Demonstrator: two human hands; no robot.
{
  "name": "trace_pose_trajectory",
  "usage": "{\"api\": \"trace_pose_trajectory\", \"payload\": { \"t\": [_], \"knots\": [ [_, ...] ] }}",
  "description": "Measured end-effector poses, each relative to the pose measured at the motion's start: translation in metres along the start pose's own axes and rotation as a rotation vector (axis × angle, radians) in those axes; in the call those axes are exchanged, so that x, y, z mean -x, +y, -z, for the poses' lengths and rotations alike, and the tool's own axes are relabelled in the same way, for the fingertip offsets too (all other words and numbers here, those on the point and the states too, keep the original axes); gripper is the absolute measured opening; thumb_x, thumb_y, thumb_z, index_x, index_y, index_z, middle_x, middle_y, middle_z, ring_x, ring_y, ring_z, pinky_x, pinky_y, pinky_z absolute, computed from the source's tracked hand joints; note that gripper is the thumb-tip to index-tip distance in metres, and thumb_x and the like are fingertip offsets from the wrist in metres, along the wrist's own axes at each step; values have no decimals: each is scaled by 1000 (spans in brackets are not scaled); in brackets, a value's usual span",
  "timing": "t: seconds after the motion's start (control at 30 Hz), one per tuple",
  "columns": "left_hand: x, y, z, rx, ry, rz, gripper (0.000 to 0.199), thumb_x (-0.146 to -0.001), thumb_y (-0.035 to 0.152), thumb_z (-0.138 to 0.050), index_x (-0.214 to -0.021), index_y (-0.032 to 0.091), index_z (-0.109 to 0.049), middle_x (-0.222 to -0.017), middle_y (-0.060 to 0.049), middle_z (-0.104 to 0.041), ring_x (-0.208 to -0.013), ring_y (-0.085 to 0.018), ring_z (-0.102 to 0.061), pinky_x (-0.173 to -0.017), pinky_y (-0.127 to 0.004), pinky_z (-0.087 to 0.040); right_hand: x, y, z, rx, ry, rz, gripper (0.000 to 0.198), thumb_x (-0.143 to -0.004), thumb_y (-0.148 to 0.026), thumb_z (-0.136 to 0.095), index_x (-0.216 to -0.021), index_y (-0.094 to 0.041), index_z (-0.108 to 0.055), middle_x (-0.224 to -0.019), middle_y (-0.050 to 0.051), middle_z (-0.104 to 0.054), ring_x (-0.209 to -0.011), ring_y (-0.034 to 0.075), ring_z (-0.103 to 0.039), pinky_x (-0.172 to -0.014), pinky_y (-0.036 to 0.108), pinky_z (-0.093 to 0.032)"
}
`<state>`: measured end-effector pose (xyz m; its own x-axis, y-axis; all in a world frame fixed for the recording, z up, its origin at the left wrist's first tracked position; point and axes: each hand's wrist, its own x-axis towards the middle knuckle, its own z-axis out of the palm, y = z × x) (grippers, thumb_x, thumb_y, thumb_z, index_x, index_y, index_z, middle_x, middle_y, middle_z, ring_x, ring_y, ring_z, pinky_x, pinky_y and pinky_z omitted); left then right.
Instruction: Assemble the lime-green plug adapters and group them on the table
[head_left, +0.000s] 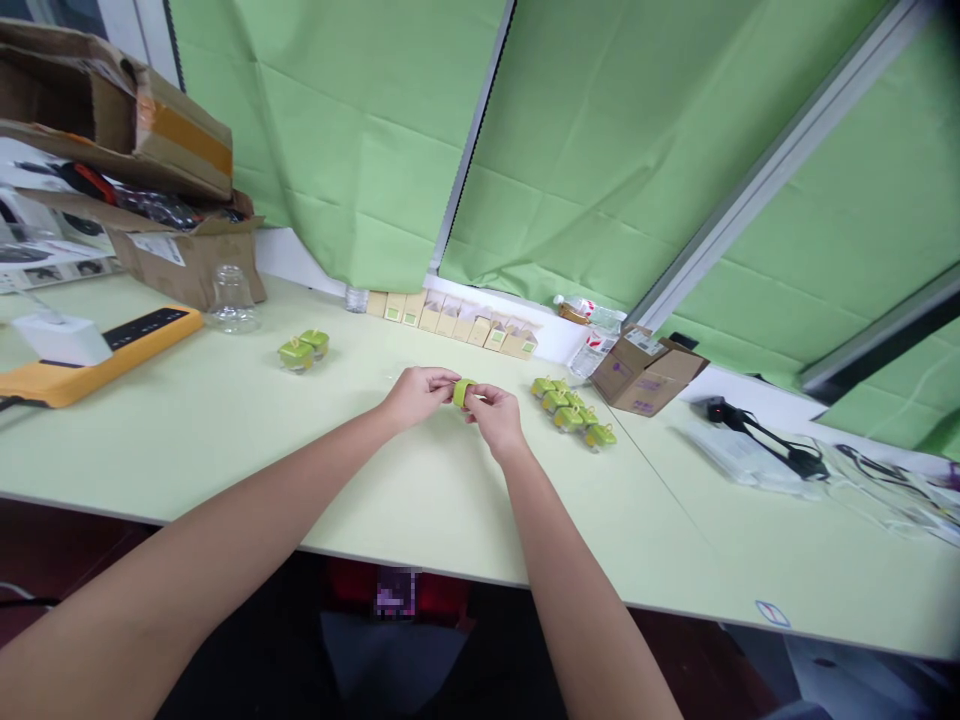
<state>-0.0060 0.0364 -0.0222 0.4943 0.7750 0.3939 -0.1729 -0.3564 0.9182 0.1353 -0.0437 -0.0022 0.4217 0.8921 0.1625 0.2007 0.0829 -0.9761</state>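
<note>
Holds a small, rounded, lime-green plastic piece between both hands, over the middle of a pale green, smooth-topped table. Pinches one side with the fingertips of the left hand and the other with the right hand, with thumbs and fingers drawn in narrow. Cannot tell any contact between piece and tabletop.

Has near the right hand, to its right, a cluster of small clear containers with lime-green lids and yellow loops. Has farther off, to the left, a pair of similar lime-green-lidded containers, side by side, and beyond them a clear, round-bodied plastic jar near a long orange-and-black power strip.

Shows along the back edge a row of small tan cardboard boxes, in front of hanging light-green cloth. Shows at the back right a clear plastic bottle with a red-and-white label, just beside an open brown cardboard box.
</note>
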Motion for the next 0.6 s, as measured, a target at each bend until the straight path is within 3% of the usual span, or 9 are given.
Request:
{"api": "trace_pose_trajectory", "payload": {
  "t": [0.17,0.3,0.43,0.6],
  "knots": [
    [9,7,-4,-184,-92,-147,43,-79,21,-60,-122,14,-64,-104,-10,-73,-88,-19,-71,-85,-36,-58,-1,0,3,6,4,14,15,-64,-29,-67,-74,-17,-68,-59,-1,-61,-52,11,-54,-50,24,-47],
    [18,20,-8,-388,-125,-267,58,-75,21,-65,-132,19,-56,-123,-11,-65,-94,-20,-67,-84,-34,-56,-1,2,1,19,-4,89,14,-65,-30,-64,-74,-18,-66,-74,0,-65,-56,10,-53,-52,24,-44],
    [20,28,-7,-426,-169,-255,50,-75,24,-65,-125,22,-60,-114,-8,-68,-94,-20,-64,-81,-32,-55,0,5,-3,75,-18,161,13,-66,-30,-63,-70,-18,-64,-99,4,-65,-64,10,-53,-60,24,-46],
    [18,27,-4,-398,-202,-228,48,-77,25,-63,-125,25,-61,-106,-3,-70,-85,-17,-64,-76,-29,-53,0,4,-5,127,-42,175,11,-69,-29,-60,-70,-19,-61,-93,3,-63,-69,11,-54,-66,25,-46]
  ]
}}
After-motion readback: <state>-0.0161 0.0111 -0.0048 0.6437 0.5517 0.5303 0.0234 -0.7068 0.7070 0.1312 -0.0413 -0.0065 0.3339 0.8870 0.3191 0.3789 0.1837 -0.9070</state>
